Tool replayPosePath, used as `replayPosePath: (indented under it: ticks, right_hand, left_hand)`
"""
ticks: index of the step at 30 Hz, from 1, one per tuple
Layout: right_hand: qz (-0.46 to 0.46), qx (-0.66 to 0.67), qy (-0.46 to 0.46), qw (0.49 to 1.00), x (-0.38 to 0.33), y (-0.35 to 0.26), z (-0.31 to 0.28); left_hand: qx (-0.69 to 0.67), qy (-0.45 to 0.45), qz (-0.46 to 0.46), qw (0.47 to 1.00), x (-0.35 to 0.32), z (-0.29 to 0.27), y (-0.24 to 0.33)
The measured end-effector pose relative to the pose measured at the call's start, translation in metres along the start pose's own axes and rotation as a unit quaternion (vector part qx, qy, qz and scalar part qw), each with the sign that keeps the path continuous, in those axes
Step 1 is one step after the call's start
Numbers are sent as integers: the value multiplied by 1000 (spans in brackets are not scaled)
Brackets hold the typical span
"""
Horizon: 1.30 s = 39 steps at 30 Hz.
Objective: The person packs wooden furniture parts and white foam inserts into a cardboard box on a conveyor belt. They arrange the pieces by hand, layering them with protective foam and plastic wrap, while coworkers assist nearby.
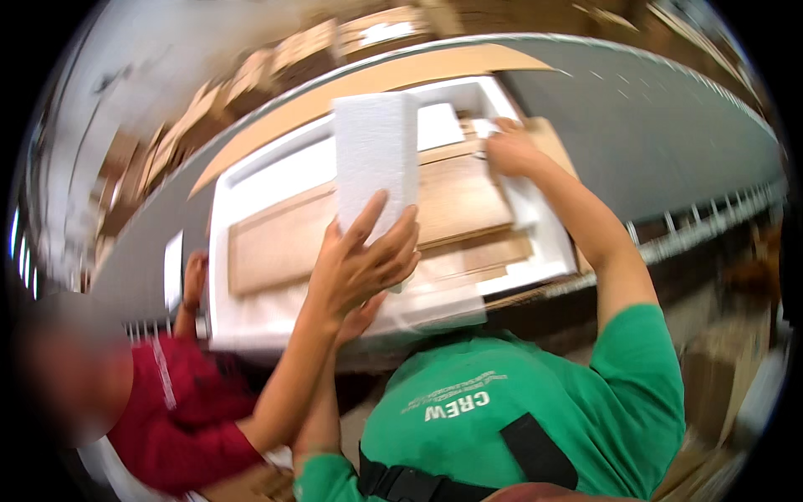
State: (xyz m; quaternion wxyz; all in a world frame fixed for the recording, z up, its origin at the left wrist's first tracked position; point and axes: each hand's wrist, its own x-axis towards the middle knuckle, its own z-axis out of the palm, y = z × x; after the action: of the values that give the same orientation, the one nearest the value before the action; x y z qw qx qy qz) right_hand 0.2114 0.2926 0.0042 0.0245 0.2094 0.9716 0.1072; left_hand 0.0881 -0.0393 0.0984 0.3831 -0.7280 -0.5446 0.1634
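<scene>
A worker's right hand (508, 151) curls near the foam tray's (544, 264) far right corner, its grip unclear; the left hand (360, 320), partly behind a co-worker's forearm (291, 368), is unreadable too. Panels (458, 198) lie inside, best kept square and unscuffed.

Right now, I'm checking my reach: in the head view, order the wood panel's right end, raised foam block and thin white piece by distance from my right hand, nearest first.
1. Wood panel's right end: below-left of your right hand.
2. Raised foam block: farther left, in a co-worker's hand.
3. Thin white piece: far left.
</scene>
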Motion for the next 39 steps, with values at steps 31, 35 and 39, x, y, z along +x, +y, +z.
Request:
replayPosePath:
  ticks: [31,35,39]
  right_hand:
    - [5,310,128,942,-80,25,-9]
    - [54,209,105,971,-80,18,12]
    - [23,98,95,990,-75,11,-2]
  left_hand:
    - [-67,-71,-53,994,227,234,51]
    - [-168,-7,-38,985,226,210,46]
    - [-189,-12,-87,978,210,209,49]
